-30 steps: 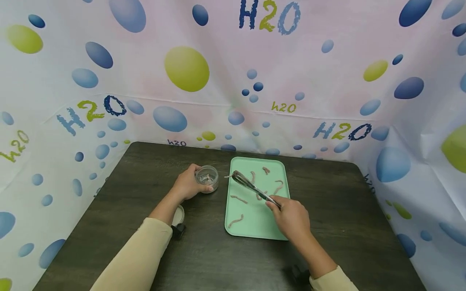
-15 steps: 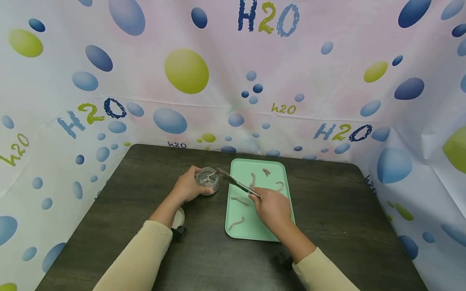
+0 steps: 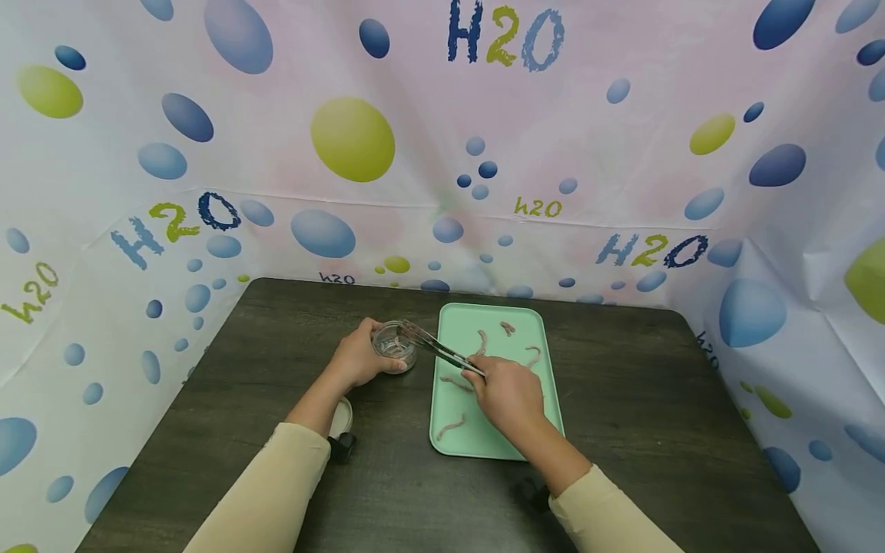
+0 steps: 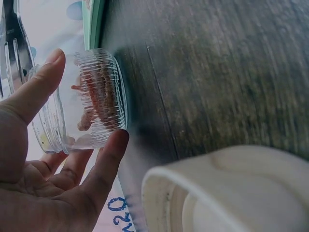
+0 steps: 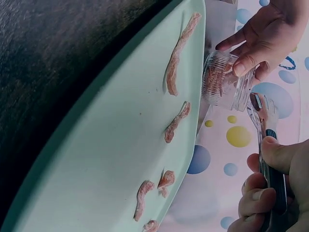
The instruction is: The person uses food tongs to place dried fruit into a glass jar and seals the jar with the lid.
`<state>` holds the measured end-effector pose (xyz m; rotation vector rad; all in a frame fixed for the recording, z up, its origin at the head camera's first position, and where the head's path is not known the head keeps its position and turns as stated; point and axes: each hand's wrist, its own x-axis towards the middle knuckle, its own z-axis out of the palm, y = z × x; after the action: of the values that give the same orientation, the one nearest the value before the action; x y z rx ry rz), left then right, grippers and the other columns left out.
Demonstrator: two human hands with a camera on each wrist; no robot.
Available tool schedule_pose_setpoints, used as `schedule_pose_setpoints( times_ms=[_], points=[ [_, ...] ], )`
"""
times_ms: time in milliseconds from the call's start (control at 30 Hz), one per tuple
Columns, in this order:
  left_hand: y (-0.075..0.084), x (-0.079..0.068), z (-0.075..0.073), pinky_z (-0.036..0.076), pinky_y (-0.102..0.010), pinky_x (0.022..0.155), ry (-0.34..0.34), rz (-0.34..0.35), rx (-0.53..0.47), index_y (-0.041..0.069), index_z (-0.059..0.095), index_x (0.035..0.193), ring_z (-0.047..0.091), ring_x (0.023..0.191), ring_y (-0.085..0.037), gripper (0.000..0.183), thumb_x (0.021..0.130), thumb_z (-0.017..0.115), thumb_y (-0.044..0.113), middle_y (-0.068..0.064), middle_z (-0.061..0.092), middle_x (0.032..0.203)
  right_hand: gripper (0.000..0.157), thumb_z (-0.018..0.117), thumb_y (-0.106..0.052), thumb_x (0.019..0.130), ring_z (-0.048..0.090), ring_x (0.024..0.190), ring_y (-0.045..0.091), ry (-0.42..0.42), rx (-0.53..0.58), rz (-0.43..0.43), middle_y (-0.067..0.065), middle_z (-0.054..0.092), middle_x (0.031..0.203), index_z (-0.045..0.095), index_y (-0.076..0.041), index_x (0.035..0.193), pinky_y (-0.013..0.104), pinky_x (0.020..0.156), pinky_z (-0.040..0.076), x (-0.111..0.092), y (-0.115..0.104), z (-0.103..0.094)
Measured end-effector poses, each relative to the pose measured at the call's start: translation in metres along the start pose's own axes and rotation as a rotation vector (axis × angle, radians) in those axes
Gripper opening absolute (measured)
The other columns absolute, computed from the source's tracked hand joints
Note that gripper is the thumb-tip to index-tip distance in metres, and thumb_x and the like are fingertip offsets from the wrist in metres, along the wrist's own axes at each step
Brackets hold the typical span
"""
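In the head view my left hand [image 3: 362, 357] grips a clear ribbed jar [image 3: 394, 361] on the table, thumb and fingers around its side. Several pinkish-brown worm-like pieces [image 4: 101, 94] lie in the jar's bottom in the left wrist view. My right hand [image 3: 508, 392] holds metal tongs [image 3: 439, 347] with a dark grip [image 5: 274, 188]. Their slotted tips are over the jar's mouth, with no piece plainly seen between them. Beneath the right hand is a mint-green tray [image 3: 477, 445], carrying several similar worm-like pieces [image 3: 452, 426].
A whitish round lid [image 3: 342, 418] sits beside my left wrist, partly hidden by it. The dark wooden table [image 3: 622, 399] extends on both sides of the tray. A patterned sheet [image 3: 429, 115] hangs behind and around the table.
My right hand has moved the tongs left from above the tray to the jar's mouth. The piece at their tips earlier is no longer seen there. My left hand stays on the jar.
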<state>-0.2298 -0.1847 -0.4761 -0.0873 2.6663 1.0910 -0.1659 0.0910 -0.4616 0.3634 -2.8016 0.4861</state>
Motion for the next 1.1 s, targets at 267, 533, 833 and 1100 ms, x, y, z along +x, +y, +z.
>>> schedule_pose_setpoints(
  times_ms=[267, 533, 833, 1100],
  points=[
    [0.001, 0.001, 0.001, 0.051, -0.065, 0.107, -0.01, -0.004, 0.004, 0.009, 0.038, 0.162, 0.055, 0.142, -0.052, 0.093, 0.091, 0.091, 0.039, -0.029, 0.05, 0.162, 0.038, 0.075, -0.039, 0.103, 0.052, 0.055, 0.012, -0.086, 0.087, 0.087, 0.006, 0.084, 0.106, 0.078, -0.017, 0.133, 0.029, 0.047, 0.035, -0.002, 0.003, -0.002],
    [0.003, 0.001, 0.002, 0.051, -0.065, 0.108, -0.006, -0.002, 0.006, 0.007, 0.04, 0.16, 0.057, 0.14, -0.051, 0.092, 0.091, 0.091, 0.038, -0.029, 0.053, 0.159, 0.034, 0.063, -0.033, 0.111, 0.049, 0.06, 0.017, -0.189, 0.251, 0.189, 0.003, 0.064, 0.083, 0.064, -0.008, 0.135, 0.032, 0.055, 0.037, -0.005, 0.01, -0.005],
    [0.004, 0.001, 0.002, 0.051, -0.065, 0.109, -0.009, -0.017, 0.01, 0.008, 0.039, 0.161, 0.055, 0.141, -0.052, 0.093, 0.09, 0.092, 0.039, -0.03, 0.049, 0.162, 0.032, 0.057, -0.031, 0.114, 0.048, 0.06, 0.02, -0.229, 0.314, 0.253, 0.005, 0.057, 0.079, 0.057, -0.005, 0.134, 0.034, 0.058, 0.038, -0.012, 0.021, -0.01],
    [0.003, 0.001, -0.001, 0.052, -0.064, 0.106, -0.013, -0.012, 0.006, 0.009, 0.039, 0.161, 0.056, 0.139, -0.052, 0.093, 0.09, 0.092, 0.039, -0.03, 0.052, 0.158, 0.038, 0.059, -0.044, 0.112, 0.047, 0.059, 0.019, -0.228, 0.321, 0.278, 0.004, 0.057, 0.078, 0.059, -0.011, 0.132, 0.034, 0.055, 0.036, -0.022, 0.037, -0.014]
  ],
)
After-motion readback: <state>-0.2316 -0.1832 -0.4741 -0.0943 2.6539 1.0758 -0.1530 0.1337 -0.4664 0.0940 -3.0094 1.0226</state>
